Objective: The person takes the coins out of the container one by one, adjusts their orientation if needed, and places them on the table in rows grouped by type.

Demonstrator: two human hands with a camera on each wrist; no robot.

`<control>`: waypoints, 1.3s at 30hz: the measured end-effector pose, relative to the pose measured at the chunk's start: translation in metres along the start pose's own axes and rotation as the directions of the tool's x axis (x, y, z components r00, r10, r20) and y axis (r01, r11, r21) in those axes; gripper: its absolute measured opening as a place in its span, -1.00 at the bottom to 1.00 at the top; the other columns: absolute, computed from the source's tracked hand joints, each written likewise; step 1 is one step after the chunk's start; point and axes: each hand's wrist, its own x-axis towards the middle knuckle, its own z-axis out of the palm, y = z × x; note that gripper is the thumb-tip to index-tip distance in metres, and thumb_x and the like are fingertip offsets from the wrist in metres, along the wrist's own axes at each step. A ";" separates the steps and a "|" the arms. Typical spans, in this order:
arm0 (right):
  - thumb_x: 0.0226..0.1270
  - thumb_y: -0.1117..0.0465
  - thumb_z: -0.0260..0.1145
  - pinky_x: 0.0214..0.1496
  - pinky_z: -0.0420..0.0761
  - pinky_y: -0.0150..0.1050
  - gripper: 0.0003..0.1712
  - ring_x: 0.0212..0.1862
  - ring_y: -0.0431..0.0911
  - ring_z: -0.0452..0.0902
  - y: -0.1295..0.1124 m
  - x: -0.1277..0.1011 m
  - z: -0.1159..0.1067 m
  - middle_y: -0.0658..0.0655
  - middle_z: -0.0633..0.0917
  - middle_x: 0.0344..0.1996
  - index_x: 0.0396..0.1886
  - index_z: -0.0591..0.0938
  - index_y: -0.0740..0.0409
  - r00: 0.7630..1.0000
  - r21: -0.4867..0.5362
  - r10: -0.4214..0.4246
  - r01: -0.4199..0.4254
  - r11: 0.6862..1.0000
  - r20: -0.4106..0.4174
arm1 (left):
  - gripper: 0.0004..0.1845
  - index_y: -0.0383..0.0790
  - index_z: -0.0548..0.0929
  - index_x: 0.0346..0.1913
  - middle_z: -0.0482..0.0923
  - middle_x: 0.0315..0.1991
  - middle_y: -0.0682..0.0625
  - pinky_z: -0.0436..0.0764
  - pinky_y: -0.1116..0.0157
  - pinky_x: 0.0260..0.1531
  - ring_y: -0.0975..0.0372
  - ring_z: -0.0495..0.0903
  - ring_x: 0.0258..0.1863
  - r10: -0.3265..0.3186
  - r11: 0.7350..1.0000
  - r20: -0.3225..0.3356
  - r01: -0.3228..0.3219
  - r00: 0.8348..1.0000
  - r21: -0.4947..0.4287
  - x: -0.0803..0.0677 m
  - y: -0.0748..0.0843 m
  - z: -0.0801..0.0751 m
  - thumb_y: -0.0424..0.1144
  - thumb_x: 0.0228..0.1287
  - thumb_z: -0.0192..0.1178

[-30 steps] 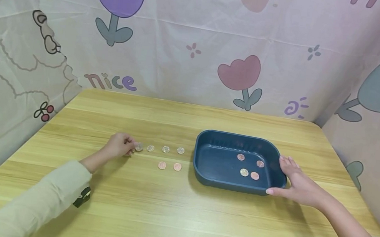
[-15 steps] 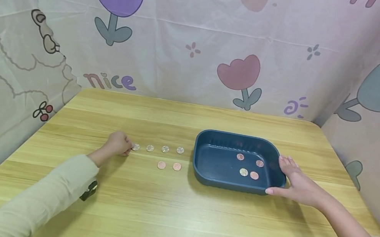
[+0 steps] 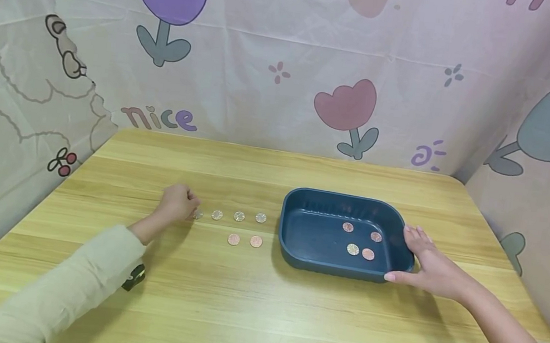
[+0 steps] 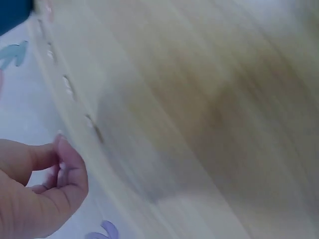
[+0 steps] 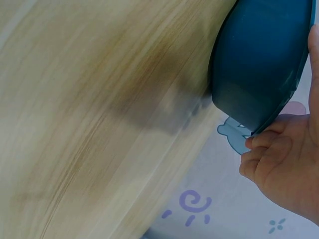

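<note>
My left hand [image 3: 178, 203] hovers just above the left end of a row of several silvery coins, its fingers loosely curled. In the left wrist view, thumb and forefinger come together with nothing visible between them, apart from the nearest coin [image 4: 93, 128]. That end coin [image 3: 197, 215] lies flat, partly hidden by the hand in the head view. Two copper-coloured coins [image 3: 256, 241] lie in a row nearer me. My right hand [image 3: 433, 269] grips the right end of a dark blue plastic bin [image 3: 330, 268], thumb on the front wall, fingers round the far side.
Inside the bin lie several coins, copper-coloured ones [image 3: 368, 254] and one yellowish coin [image 3: 353, 249]. The wooden table [image 3: 240, 313] runs back to a printed cloth [image 3: 252, 96], which also hangs along both sides.
My left hand has set a silvery coin down at the left end of the row, let go and lifted slightly up and away. The right hand and bin have stayed put.
</note>
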 end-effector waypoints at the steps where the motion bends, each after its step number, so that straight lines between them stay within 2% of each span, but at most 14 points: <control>1: -0.04 -0.16 0.43 0.27 -0.10 0.43 0.30 0.41 0.39 -0.37 0.000 0.000 0.000 0.53 -0.09 0.38 0.38 -0.10 0.50 1.000 -0.002 0.000 0.000 1.000 0.000 | -0.83 -0.56 0.51 -0.38 0.59 -0.52 -0.27 0.58 0.45 -0.62 0.21 0.57 -0.63 0.016 0.999 -0.017 -0.017 1.000 -0.042 -0.001 0.003 0.001 -0.44 0.29 0.05; 4: -0.04 -0.16 0.43 0.26 -0.10 0.44 0.30 0.41 0.40 -0.36 -0.001 0.001 -0.001 0.53 -0.09 0.38 0.39 -0.10 0.50 1.000 -0.003 -0.002 0.002 1.000 0.000 | -0.82 -0.54 0.52 -0.40 0.58 -0.55 -0.27 0.59 0.43 -0.62 0.15 0.59 -0.61 0.076 0.989 -0.053 -0.082 0.996 -0.121 -0.002 0.016 0.005 -0.43 0.29 0.07; 9: -0.04 -0.17 0.43 0.27 -0.10 0.43 0.30 0.41 0.40 -0.35 0.000 0.002 -0.001 0.52 -0.08 0.39 0.38 -0.09 0.50 1.000 -0.002 -0.002 0.002 1.000 -0.001 | -0.82 -0.53 0.55 -0.36 0.59 -0.53 -0.25 0.59 0.45 -0.60 0.15 0.58 -0.59 0.102 0.973 -0.093 -0.118 0.990 -0.197 -0.007 0.039 0.015 -0.40 0.28 0.11; 15: -0.04 -0.17 0.43 0.27 -0.10 0.43 0.30 0.41 0.40 -0.36 0.000 0.001 -0.001 0.53 -0.08 0.39 0.38 -0.09 0.51 1.000 0.004 0.000 0.000 1.000 0.002 | -0.83 -0.49 0.57 -0.31 0.60 -0.49 -0.26 0.57 0.45 -0.59 0.19 0.56 -0.57 0.096 0.951 -0.089 -0.117 0.991 -0.286 -0.011 0.067 0.031 -0.36 0.26 0.15; 19: -0.05 -0.19 0.43 0.27 -0.11 0.43 0.31 0.41 0.40 -0.35 -0.001 0.002 -0.001 0.53 -0.08 0.39 0.38 -0.09 0.51 1.000 0.002 -0.001 0.001 1.000 0.001 | -0.84 -0.46 0.58 -0.33 0.60 -0.48 -0.26 0.60 0.42 -0.56 0.14 0.58 -0.56 0.117 0.937 -0.095 -0.142 0.989 -0.319 -0.014 0.083 0.044 -0.35 0.24 0.17; 24: -0.04 -0.17 0.43 0.27 -0.10 0.43 0.30 0.41 0.41 -0.35 -0.001 0.002 -0.001 0.53 -0.08 0.38 0.38 -0.09 0.51 1.000 -0.003 -0.001 0.001 1.000 0.003 | -0.85 -0.45 0.58 -0.37 0.60 -0.45 -0.31 0.66 0.28 -0.50 -0.04 0.62 -0.50 0.154 0.901 -0.092 -0.178 0.984 -0.396 -0.015 0.103 0.058 -0.37 0.22 0.19; 27: -0.04 -0.16 0.43 0.27 -0.10 0.43 0.30 0.41 0.40 -0.35 0.000 0.002 -0.001 0.53 -0.08 0.38 0.38 -0.09 0.51 1.000 0.000 0.001 -0.001 1.000 0.004 | -0.86 -0.44 0.58 -0.40 0.60 -0.47 -0.31 0.68 0.20 -0.47 -0.05 0.62 -0.50 0.175 0.882 -0.095 -0.199 0.980 -0.427 -0.014 0.114 0.067 -0.37 0.21 0.20; 34: -0.03 -0.14 0.43 0.27 -0.11 0.43 0.28 0.41 0.40 -0.37 0.000 0.001 0.000 0.52 -0.07 0.39 0.38 -0.09 0.51 1.000 0.017 0.002 -0.003 1.000 0.005 | -0.85 -0.42 0.60 -0.41 0.59 -0.56 -0.17 0.58 0.45 -0.62 0.24 0.54 -0.65 0.261 0.861 -0.077 -0.268 0.962 -0.432 -0.013 0.142 0.090 -0.35 0.21 0.21; 39: -0.03 -0.14 0.43 0.27 -0.12 0.43 0.28 0.41 0.40 -0.36 0.000 0.000 0.000 0.52 -0.07 0.38 0.38 -0.09 0.51 1.000 0.016 -0.002 0.003 1.000 -0.001 | -0.86 -0.39 0.60 -0.40 0.61 -0.54 -0.18 0.56 0.50 -0.62 0.21 0.58 -0.63 0.309 0.853 -0.050 -0.300 0.950 -0.427 -0.014 0.160 0.107 -0.34 0.23 0.19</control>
